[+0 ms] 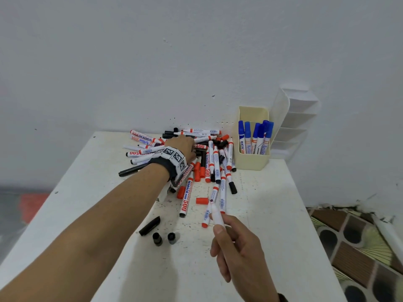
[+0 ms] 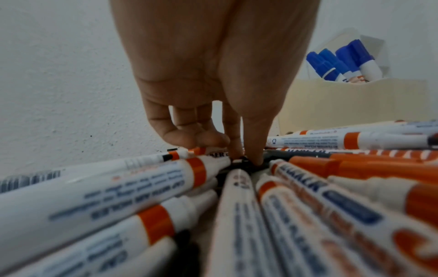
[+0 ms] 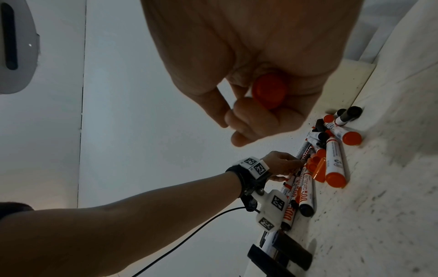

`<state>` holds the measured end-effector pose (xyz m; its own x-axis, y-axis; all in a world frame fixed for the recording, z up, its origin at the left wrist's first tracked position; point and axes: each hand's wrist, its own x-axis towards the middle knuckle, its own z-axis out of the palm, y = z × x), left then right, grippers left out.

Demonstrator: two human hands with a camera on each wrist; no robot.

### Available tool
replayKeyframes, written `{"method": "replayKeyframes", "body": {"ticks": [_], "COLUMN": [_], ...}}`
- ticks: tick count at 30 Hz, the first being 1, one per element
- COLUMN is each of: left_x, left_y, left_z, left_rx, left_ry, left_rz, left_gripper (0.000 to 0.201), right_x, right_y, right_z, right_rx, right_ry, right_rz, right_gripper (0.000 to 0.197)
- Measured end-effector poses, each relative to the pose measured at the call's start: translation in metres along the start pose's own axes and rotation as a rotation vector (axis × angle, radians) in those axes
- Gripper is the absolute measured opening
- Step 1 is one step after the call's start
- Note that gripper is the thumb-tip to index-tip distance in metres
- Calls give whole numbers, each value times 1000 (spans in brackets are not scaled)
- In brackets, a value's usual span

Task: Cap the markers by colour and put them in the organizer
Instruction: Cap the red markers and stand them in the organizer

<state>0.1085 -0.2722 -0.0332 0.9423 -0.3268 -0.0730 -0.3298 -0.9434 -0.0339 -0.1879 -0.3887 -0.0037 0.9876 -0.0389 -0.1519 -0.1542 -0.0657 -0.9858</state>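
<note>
A heap of white markers (image 1: 209, 162) with red and black bands lies at the table's back, mixed with loose red and black caps. My left hand (image 1: 193, 150) reaches into the heap. In the left wrist view its thumb and forefinger (image 2: 246, 159) pinch a small black piece, seemingly a cap (image 2: 241, 162), between the barrels. My right hand (image 1: 220, 225) holds an uncapped white marker (image 1: 216, 212) above the table, dark tip pointing away. Its red end plug (image 3: 269, 91) shows in the right wrist view. The cream organizer (image 1: 253, 162) at back right holds several blue-capped markers (image 1: 255, 136).
A white tiered rack (image 1: 292, 118) stands behind the cream organizer against the wall. A loose red cap (image 1: 202, 200) lies near the held marker's tip. A black cap (image 1: 150, 225) and two upright black caps (image 1: 157, 238) sit nearer me. The table (image 1: 272, 214) ends at the right over patterned floor (image 1: 359, 247).
</note>
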Motion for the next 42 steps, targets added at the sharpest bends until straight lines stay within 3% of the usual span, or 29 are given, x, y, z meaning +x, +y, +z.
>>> {"method": "replayKeyframes", "body": {"ticks": [9, 15, 23, 29, 42], "left_x": [-8, -42, -151, -195, -224], "left_y": [-1, -19, -26, -26, -16], "left_z": [-6, -42, -69, -73, -53], "left_rx": [-56, -521, -922, -992, -1209], "left_ry": [36, 71, 43, 62, -4], "left_rz": [28, 107, 331, 371, 386], "left_gripper": [23, 18, 20, 24, 30], "right_x": [-1, 2, 12, 10, 0], "right_y": [-2, 0, -4, -5, -10], "right_z": [0, 0, 7, 15, 32], "right_rx": [5, 9, 1, -4, 18], "right_ry": [-4, 1, -14, -46, -123], "right_rz": [-17, -32, -93, -114, -144], "right_gripper": [25, 29, 28, 24, 21]}}
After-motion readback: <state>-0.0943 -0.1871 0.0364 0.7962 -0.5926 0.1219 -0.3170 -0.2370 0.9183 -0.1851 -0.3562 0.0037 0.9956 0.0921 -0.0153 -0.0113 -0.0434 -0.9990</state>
